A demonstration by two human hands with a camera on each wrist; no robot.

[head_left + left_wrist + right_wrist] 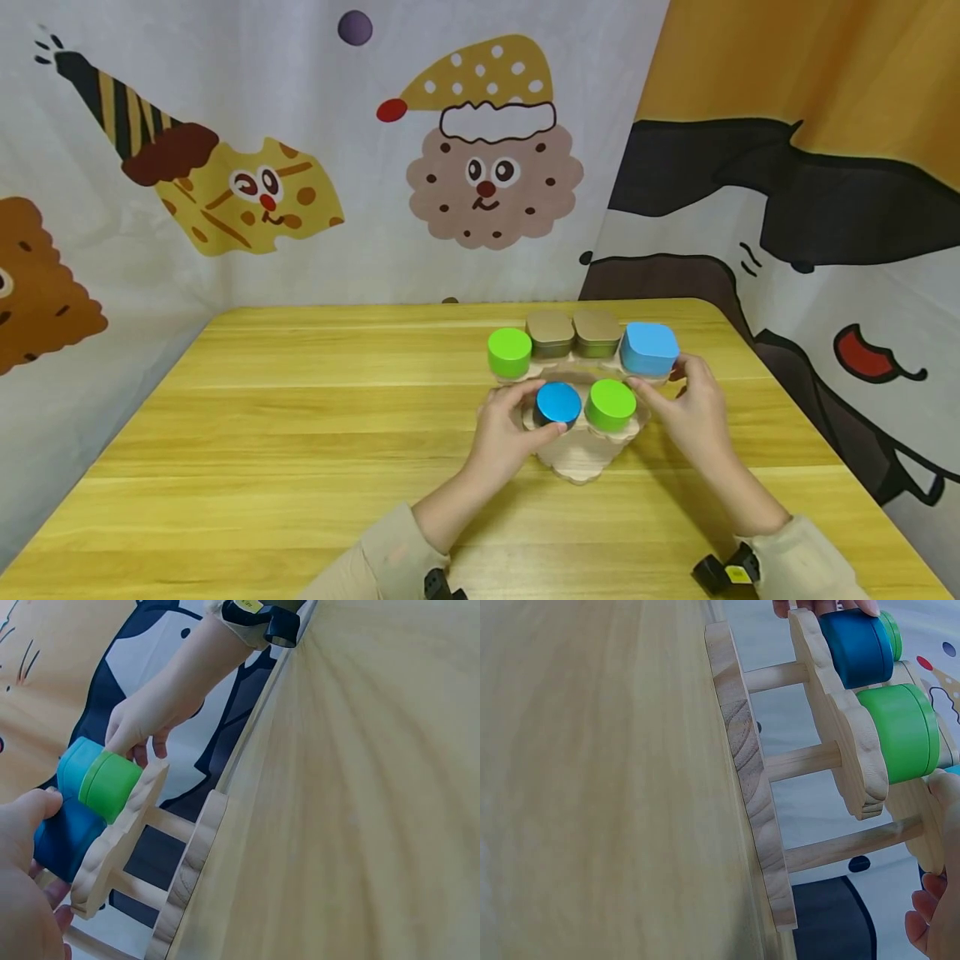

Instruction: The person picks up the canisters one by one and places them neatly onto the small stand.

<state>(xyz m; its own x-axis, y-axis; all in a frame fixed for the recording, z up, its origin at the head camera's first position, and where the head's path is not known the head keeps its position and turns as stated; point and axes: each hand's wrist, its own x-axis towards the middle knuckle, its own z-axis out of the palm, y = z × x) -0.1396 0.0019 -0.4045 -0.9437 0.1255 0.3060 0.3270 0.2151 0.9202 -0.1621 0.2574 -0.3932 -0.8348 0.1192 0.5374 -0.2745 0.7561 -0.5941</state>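
A two-tier scalloped wooden stand (577,458) on round posts bears several lidded tins. My left hand (504,429) pinches a dark blue round tin (558,403) between thumb and fingers, at the left of the lower tier. Beside it sits a green round tin (611,406). With thumb in front and fingers behind, my right hand (693,412) grips the edge of the upper tier, just below a light blue squarish tin (649,348). In the right wrist view, that hand (946,840) is partly cut off by the frame.
Along the upper tier stand another green round tin (509,352) and two brown-gold squarish tins, one left (551,333) and one right (597,333). The stand is toward the right of a wooden table (262,433). Behind hangs a cartoon-printed curtain (300,75).
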